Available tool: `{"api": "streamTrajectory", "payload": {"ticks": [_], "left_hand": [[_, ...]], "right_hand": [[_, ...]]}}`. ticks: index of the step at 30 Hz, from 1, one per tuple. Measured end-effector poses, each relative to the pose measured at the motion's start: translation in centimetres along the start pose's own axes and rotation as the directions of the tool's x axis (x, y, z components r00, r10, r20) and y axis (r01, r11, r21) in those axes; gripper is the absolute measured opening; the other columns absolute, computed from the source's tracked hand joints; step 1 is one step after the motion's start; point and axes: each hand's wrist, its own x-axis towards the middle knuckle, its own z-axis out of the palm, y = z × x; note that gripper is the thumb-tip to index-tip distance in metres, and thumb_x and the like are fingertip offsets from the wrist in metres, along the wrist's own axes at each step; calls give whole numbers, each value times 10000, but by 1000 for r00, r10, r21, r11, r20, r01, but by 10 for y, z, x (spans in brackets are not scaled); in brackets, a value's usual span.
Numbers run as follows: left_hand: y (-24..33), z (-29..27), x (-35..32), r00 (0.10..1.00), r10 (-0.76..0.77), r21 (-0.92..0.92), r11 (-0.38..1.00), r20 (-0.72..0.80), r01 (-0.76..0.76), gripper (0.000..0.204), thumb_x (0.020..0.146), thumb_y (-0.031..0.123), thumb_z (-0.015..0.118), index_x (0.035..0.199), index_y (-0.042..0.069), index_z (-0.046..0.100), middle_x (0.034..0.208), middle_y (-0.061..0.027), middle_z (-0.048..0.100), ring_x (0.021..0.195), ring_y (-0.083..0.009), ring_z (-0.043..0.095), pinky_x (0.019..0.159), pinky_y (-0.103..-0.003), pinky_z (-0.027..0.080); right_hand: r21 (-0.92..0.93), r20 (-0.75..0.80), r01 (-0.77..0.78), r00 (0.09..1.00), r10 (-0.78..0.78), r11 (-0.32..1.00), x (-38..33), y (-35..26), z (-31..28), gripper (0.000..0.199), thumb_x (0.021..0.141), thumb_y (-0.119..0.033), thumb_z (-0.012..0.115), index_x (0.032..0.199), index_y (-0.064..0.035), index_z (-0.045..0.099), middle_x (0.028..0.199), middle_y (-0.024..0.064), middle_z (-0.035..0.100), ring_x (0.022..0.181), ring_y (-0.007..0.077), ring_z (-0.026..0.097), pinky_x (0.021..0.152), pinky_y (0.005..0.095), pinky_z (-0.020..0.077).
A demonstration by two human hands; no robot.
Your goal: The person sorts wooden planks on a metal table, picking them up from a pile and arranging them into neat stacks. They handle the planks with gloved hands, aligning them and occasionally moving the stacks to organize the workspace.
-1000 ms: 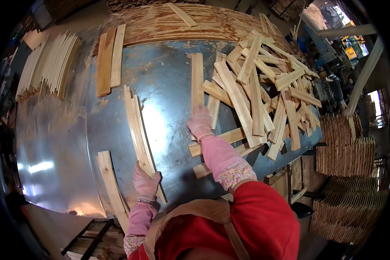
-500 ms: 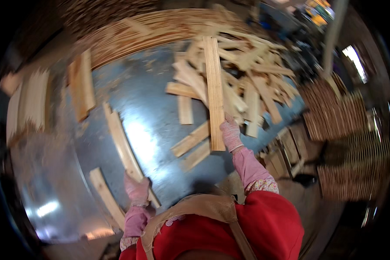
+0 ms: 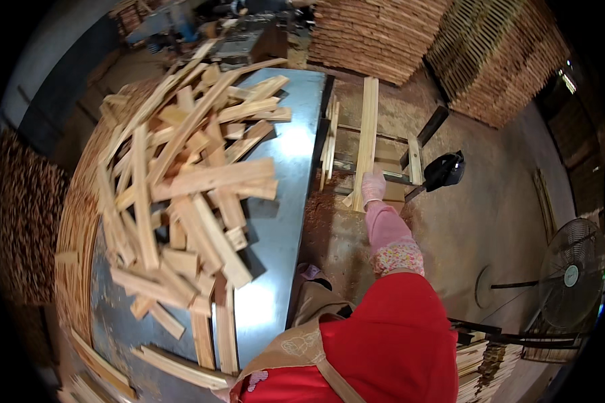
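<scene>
My right hand (image 3: 373,186), in a pale pink glove, is closed around the near end of a long, flat wooden board (image 3: 368,127). The board points away from me, to the right of the metal-topped table (image 3: 282,221). Under and beside it is a low frame (image 3: 398,178) with dark bars and a few wooden pieces; whether the board rests on it I cannot tell. My left hand does not show; the apron covers the area near the table's front. Close to the apron lies another wooden board (image 3: 181,368) on the table.
A jumbled heap of wooden pieces (image 3: 212,181) covers much of the table. Tall wood stacks (image 3: 376,37) stand at the back. On the right are a standing fan (image 3: 571,275) and a black object (image 3: 445,169) on the floor. More stacked strips (image 3: 477,366) lie lower right.
My view and body have turned right. My right hand has carried the board from above the table to beyond its right edge. My left hand has left the view.
</scene>
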Motion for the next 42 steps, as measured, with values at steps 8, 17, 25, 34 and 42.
{"api": "streamTrajectory", "payload": {"ticks": [8,17,25,34,42], "left_hand": [[121,32,1,946,-143,-21,988,290,156,889,882,272,835,1577,-97,422,1534,-305,559,1387,-422,580,1206,-464,460],[-2,-24,-22,797,-604,-57,797,-24,602,833,959,376,806,1509,-149,465,1386,-297,648,1240,-357,656,1084,-444,530],[-70,-7,-25,670,-742,-87,666,19,740,934,876,385,823,1612,8,388,1422,-278,659,1327,-417,646,1115,-469,508],[-36,-14,-28,634,-771,-262,599,68,756,1033,838,373,858,1652,7,338,1568,-242,538,1453,-393,530,1222,-416,435],[-108,-47,-45,676,-708,-575,471,205,669,804,846,270,812,1543,-8,523,1347,-254,695,1260,-400,676,1118,-446,526]], "right_hand": [[175,197,-309,941,274,935,67,73,179,330,1049,-125,537,1326,-52,700,1116,150,779,953,295,747,956,409,557],[-249,468,271,874,-130,930,99,90,241,416,1084,-206,585,1462,-33,589,1323,182,691,1155,295,682,1086,389,506],[482,45,333,914,-402,811,55,-33,56,437,1103,-145,590,1506,24,579,1487,183,635,1240,235,641,1048,362,519],[756,287,618,-13,-958,218,-317,-361,19,497,932,-228,788,1384,-38,709,1235,167,764,1175,369,693,1063,457,529],[-93,654,988,-31,-756,-122,-465,-469,128,647,880,-384,771,1431,-71,642,1365,228,719,1353,415,626,1079,532,503]]}}
